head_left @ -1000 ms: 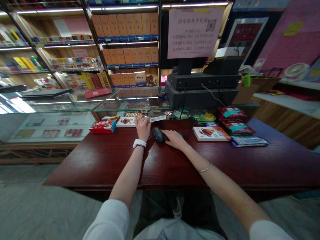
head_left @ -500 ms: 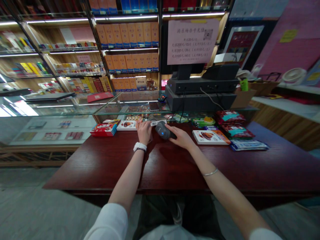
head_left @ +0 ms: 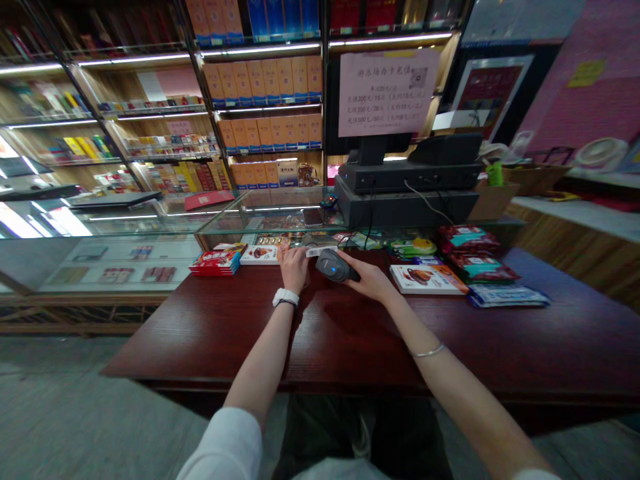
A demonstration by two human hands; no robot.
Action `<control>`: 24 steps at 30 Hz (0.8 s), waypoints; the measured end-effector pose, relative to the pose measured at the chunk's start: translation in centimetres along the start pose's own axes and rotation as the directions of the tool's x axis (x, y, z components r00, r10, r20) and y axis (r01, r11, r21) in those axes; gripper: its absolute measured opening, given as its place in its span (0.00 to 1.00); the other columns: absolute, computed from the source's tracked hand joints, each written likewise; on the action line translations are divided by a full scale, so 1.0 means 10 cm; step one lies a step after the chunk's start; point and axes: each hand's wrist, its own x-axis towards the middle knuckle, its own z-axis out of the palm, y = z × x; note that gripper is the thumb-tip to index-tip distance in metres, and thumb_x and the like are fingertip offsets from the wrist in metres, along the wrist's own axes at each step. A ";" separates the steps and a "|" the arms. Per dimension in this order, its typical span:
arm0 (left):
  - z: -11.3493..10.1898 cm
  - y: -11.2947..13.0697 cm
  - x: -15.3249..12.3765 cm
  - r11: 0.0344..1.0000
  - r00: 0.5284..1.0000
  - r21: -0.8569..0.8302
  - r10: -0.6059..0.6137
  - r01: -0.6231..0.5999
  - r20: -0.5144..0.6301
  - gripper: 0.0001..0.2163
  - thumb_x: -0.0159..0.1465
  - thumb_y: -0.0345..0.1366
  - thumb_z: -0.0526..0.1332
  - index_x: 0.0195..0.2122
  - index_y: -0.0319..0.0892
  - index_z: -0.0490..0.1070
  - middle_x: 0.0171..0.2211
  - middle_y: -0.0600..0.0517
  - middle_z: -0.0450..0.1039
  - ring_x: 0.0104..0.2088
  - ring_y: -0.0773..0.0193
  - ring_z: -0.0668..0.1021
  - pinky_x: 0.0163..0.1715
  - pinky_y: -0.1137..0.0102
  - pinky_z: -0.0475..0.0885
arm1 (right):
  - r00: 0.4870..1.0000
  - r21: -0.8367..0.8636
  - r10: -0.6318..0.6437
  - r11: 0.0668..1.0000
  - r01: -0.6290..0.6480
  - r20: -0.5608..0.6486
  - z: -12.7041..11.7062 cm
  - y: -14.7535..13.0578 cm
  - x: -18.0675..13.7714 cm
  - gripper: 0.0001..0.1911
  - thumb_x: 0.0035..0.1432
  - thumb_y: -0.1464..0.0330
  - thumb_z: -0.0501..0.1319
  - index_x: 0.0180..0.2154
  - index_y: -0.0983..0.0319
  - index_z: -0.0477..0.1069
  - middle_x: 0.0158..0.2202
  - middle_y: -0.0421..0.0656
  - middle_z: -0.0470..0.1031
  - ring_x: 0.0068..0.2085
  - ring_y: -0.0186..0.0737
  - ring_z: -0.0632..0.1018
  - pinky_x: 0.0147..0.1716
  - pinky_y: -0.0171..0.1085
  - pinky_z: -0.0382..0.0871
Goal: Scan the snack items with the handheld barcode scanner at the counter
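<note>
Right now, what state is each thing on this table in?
scanner: gripped in right hand, blue light on, tip by the pack.
pack: held in left hand, white label up.
snack bags: stacked on the table.
box: lying flat.

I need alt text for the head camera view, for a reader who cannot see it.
A person's right hand holds a handheld scanner beside a small white packet in the left hand, above a dark red counter. Snack packs lie to the right.
</note>
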 end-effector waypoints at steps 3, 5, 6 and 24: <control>0.03 -0.02 0.01 1.000 1.000 0.014 -0.028 0.028 0.005 0.08 0.65 0.33 0.59 0.43 0.45 0.75 0.43 0.48 0.79 0.49 0.55 0.78 0.67 0.50 0.51 | 1.000 0.009 0.003 1.000 -0.003 0.006 -0.01 0.00 0.00 0.41 0.59 0.67 0.64 0.69 0.50 0.50 0.60 0.42 0.72 0.55 0.47 0.78 0.52 0.43 0.73; 0.04 -0.03 0.02 0.999 0.999 0.016 -0.042 0.042 0.003 0.07 0.65 0.34 0.59 0.42 0.45 0.75 0.43 0.47 0.79 0.49 0.54 0.78 0.67 0.50 0.51 | 1.000 0.014 0.002 1.000 -0.002 0.004 -0.01 0.00 0.00 0.41 0.59 0.67 0.64 0.69 0.49 0.49 0.61 0.41 0.71 0.56 0.47 0.77 0.52 0.43 0.73; 0.04 -0.03 0.02 0.999 0.999 0.015 -0.042 0.042 0.004 0.07 0.65 0.33 0.59 0.42 0.45 0.75 0.43 0.47 0.79 0.49 0.54 0.78 0.67 0.50 0.51 | 1.000 0.014 0.003 1.000 -0.003 0.003 -0.01 0.00 0.00 0.41 0.59 0.67 0.64 0.69 0.49 0.49 0.61 0.41 0.71 0.56 0.47 0.77 0.52 0.43 0.73; 0.00 -0.08 0.02 0.999 0.999 -0.023 -0.026 0.025 -0.031 0.09 0.66 0.34 0.56 0.43 0.47 0.73 0.43 0.50 0.78 0.49 0.56 0.77 0.67 0.49 0.51 | 0.986 -0.011 -0.056 0.998 0.058 0.159 0.23 0.02 0.01 0.40 0.60 0.69 0.62 0.69 0.47 0.49 0.55 0.43 0.73 0.53 0.46 0.77 0.52 0.44 0.71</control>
